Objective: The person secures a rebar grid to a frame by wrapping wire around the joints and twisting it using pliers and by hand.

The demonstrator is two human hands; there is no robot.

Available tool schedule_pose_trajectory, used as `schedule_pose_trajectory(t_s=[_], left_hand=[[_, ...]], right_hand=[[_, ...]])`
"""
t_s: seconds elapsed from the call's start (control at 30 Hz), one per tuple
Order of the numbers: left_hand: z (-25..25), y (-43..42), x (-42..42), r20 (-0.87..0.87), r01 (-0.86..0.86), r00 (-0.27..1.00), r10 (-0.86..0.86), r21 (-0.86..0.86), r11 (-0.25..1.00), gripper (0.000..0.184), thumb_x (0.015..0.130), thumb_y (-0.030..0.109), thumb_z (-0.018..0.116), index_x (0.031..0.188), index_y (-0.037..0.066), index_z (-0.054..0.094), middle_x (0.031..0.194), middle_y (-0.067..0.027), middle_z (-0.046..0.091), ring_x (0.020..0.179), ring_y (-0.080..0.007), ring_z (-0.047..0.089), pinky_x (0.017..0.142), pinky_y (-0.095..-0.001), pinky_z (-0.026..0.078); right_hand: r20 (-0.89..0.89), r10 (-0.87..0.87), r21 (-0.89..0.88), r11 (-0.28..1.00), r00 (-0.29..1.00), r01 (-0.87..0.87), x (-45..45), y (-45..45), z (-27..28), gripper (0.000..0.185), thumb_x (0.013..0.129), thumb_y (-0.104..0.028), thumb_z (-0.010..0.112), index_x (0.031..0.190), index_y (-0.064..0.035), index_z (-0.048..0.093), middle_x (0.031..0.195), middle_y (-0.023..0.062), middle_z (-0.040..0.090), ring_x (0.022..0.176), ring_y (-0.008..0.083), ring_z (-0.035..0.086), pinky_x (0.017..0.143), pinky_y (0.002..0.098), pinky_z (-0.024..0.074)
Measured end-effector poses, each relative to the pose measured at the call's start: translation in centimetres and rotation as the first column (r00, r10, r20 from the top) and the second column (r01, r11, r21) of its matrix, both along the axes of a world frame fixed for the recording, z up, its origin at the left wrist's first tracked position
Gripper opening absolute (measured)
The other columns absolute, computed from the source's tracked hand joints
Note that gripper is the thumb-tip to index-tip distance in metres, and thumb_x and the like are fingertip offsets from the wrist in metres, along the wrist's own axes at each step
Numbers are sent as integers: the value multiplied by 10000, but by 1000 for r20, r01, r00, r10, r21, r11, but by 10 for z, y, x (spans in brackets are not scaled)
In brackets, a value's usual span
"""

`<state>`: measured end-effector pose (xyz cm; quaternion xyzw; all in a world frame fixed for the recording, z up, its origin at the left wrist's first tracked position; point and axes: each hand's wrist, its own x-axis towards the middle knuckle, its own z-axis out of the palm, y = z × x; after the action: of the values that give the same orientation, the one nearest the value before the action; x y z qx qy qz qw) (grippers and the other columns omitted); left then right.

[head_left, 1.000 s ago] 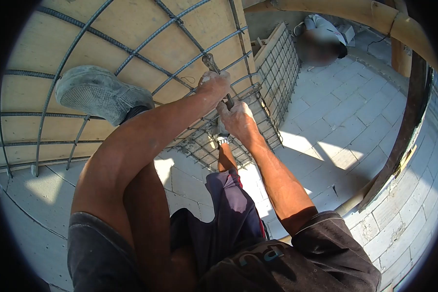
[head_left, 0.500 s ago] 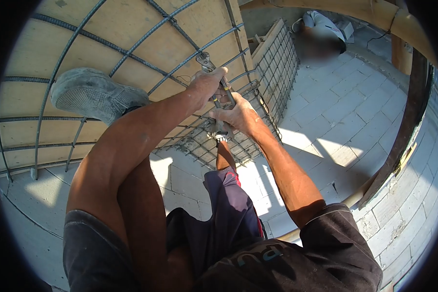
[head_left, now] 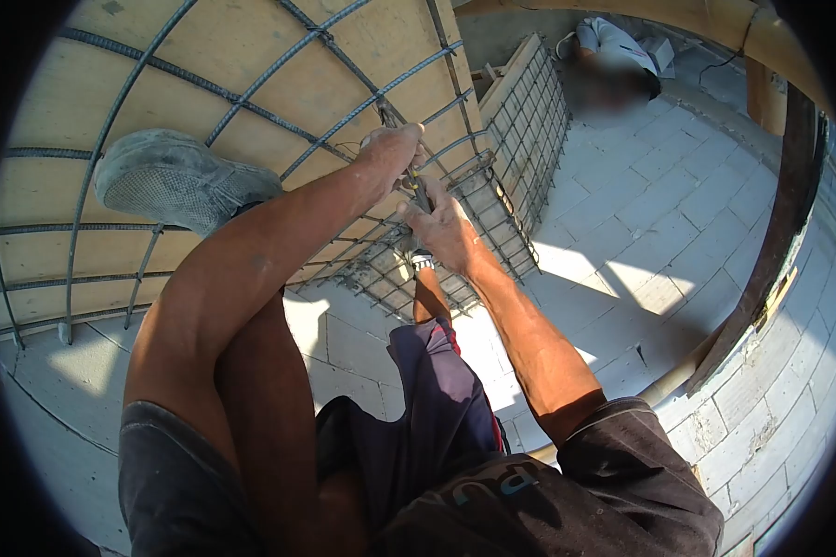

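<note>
A pair of steel pincers (head_left: pixel 422 193) is in front of me, its jaws up at a crossing of the ribbed rebar grid (head_left: pixel 279 121). My right hand (head_left: pixel 444 225) is closed around the handles, which sit near each other. Higher up, my left hand (head_left: pixel 392 153) is closed on the pincers near the head and hides much of it. Thin tie wire (head_left: pixel 348 148) sticks out beside the left hand. Whether the jaws grip a wire is hidden.
Plywood formwork (head_left: pixel 186 107) backs the rebar. My shoe (head_left: pixel 181 181) is braced on the bars at left. Below is a mesh cage (head_left: pixel 460 251), with pale blocks (head_left: pixel 641 195) on the floor. Another person (head_left: pixel 613 56) is low at the upper right. A curved timber (head_left: pixel 697 14) crosses above.
The pincers have turned edge-on and their handles have come closer together. My left hand has shifted slightly left, and my right hand has tilted with the handles.
</note>
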<state>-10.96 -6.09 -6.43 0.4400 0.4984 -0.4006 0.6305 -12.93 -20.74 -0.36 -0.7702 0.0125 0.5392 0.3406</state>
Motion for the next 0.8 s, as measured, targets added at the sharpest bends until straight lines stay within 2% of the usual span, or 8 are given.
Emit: schedule_pose_trajectory(t_s=[0.13,0.27,0.37,0.5,0.53,0.63,0.73,0.8], left_hand=[[6,2,-2,-1,-22,1000,22,-7,1000,302,962,355,488,957,71,590,853,-69,675,747,-157,596,646,-352,475],[-33,-16,-13,164,206,960,-229,146,968,288,958,313,459,947,51,578,848,-93,674,726,-162,592,611,-362,467],[-17,-9,-10,116,121,985,-131,86,989,323,957,366,484,930,58,578,827,-87,669,708,-157,589,582,-355,455],[9,11,1,26,69,997,-69,-13,998,448,928,531,561,917,84,593,822,-79,665,710,-176,592,578,-343,444],[13,13,1,20,73,997,-73,-31,997,456,917,541,571,881,87,604,802,-73,660,694,-179,589,611,-354,457],[19,24,3,-7,41,999,-41,-81,996,482,901,566,588,834,90,627,771,-62,649,673,-186,591,678,-375,479],[15,29,2,-47,-102,994,94,-217,971,477,914,570,600,876,95,617,786,-59,649,690,-189,621,675,-368,494],[4,25,-5,-43,-229,972,230,-379,896,442,921,552,632,860,115,598,789,-50,649,689,-193,648,668,-366,538]], right_hand=[[-386,-207,-13,976,899,219,3,0,2,504,998,-309,594,1376,2,475,903,97,588,765,186,592,669,355,515],[274,296,-158,952,915,-261,-25,-9,-18,374,984,-186,596,1302,5,555,837,133,586,718,230,606,599,369,518],[290,320,-265,932,902,-245,-35,0,-27,450,965,-326,550,1188,63,577,935,291,645,907,413,646,738,459,520],[92,278,-210,944,956,-255,-13,4,-10,205,1013,-195,548,1023,-6,628,751,118,586,618,186,588,466,328,462],[-167,98,-245,960,981,-137,15,21,20,239,1032,-242,531,959,-31,619,735,83,576,597,155,565,455,312,446],[-670,-440,-170,875,598,453,15,11,9,367,1054,-419,483,851,-120,547,686,-46,498,548,65,457,467,256,403],[-905,-416,-211,614,84,761,5,2,2,346,1036,-442,505,930,-117,557,664,-78,447,526,58,413,476,240,387],[-911,-407,-212,604,69,768,4,2,0,325,1007,-415,578,918,-104,559,657,-71,470,519,60,437,481,255,402]])
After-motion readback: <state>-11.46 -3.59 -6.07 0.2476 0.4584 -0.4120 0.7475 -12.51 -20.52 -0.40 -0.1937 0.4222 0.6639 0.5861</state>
